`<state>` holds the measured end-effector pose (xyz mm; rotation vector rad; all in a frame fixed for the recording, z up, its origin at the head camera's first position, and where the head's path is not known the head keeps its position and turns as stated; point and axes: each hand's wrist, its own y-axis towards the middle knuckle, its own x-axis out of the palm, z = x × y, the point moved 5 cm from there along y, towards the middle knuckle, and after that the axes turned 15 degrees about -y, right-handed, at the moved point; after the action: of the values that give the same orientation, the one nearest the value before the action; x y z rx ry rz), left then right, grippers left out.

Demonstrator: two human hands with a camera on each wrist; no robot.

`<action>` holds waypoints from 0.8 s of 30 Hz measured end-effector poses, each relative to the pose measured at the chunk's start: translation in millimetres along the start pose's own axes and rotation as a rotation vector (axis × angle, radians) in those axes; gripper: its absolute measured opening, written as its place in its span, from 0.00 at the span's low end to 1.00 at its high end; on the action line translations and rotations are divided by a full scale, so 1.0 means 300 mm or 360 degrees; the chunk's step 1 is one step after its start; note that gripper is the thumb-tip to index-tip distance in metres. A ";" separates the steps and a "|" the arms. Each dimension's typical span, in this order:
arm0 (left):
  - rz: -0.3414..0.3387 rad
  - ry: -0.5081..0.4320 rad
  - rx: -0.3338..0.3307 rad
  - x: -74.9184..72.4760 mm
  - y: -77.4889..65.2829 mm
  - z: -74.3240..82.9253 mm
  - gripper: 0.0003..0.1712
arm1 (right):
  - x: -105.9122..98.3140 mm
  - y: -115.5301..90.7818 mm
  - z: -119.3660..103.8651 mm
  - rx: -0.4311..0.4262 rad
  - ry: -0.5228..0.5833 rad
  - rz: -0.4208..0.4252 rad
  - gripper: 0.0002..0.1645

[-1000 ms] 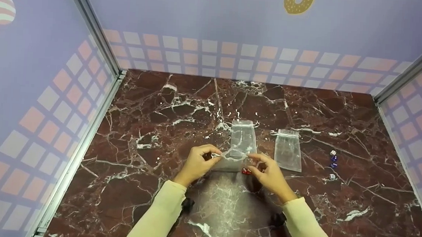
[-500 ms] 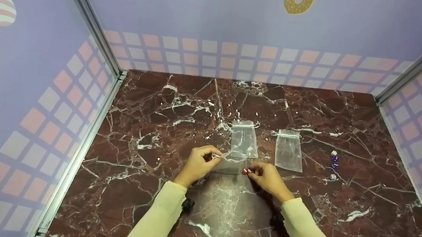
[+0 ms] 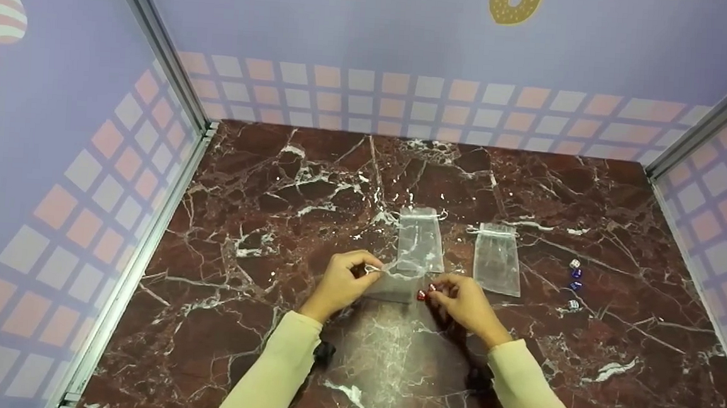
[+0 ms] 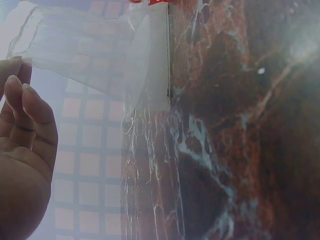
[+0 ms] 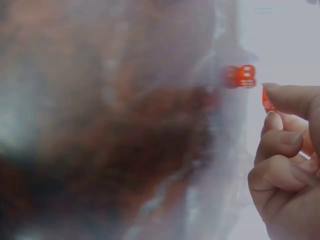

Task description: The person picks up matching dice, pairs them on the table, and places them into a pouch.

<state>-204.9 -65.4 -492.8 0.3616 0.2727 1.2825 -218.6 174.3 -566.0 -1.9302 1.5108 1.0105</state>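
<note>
My left hand [image 3: 347, 282] pinches the upper left edge of a sheer white drawstring bag [image 3: 393, 288], by its cord loop. In the left wrist view the bag [image 4: 150, 60] hangs from thumb and finger, its lower end down at the table. To the right of the bag, my right hand [image 3: 468, 305] pinches a red die [image 5: 266, 101] between thumb and fingertip, the other fingers curled. A second red die [image 3: 421, 295] lies on the table beside the bag's right side, just left of the right fingertips.
Two more sheer drawstring bags lie flat beyond the hands, one behind the held bag [image 3: 419, 236] and one farther right [image 3: 497, 262]. At the right, blue dice [image 3: 576, 285] and white dice [image 3: 572, 305] lie in a column on the marbled table [image 3: 253, 349]. Patterned panels [image 3: 373, 47] surround the table.
My right hand has let go of the bag's right edge, dropped to the two red dice, and now lifts one slightly away from the other. My left hand keeps its hold.
</note>
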 end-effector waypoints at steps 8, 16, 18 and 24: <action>-0.0004 -0.0010 -0.0015 0.000 -0.001 -0.002 0.03 | -0.084 0.007 -0.069 0.0037 0.0121 0.0172 0.08; 0.0003 0.0014 0.0007 0.005 -0.003 -0.001 0.03 | -0.180 0.004 -0.160 -0.0143 0.0368 0.0500 0.10; 0.0013 0.0019 0.0020 0.006 -0.003 -0.001 0.04 | -0.194 0.001 -0.189 -0.0198 0.0403 0.0531 0.10; 0.0041 0.0039 0.0039 0.008 -0.002 -0.003 0.05 | -0.183 0.006 -0.264 -0.0269 0.0256 0.0382 0.10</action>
<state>-204.0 -63.2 -493.8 0.3716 0.3058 1.3107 -206.5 147.4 -474.2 -2.0208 1.8351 1.1394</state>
